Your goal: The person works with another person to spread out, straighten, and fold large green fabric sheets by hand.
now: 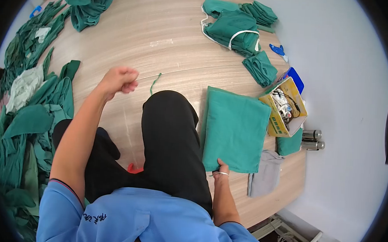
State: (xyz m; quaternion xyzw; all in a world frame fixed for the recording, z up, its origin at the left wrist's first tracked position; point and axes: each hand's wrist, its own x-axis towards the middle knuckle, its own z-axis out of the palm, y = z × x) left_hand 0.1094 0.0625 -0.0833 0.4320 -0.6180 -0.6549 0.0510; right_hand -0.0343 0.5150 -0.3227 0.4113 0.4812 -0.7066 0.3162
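Note:
A flat, folded green cloth (235, 129) lies on the table to the right of the person's knee. My right hand (221, 167) grips its near edge, the thumb on top and the other fingers mostly hidden beneath. My left hand (120, 81) is raised above the table on the left, its fingers curled in and nothing visible in them. Between that hand and the knee lies a short green string (155, 83).
Crumpled green cloths (31, 121) fill the left side. Folded green bundles (234, 29) lie at the back right. A yellow box (275, 121) with cords stands beside the folded cloth, near metal flasks (312, 145), a grey cloth (266, 173) and the wall.

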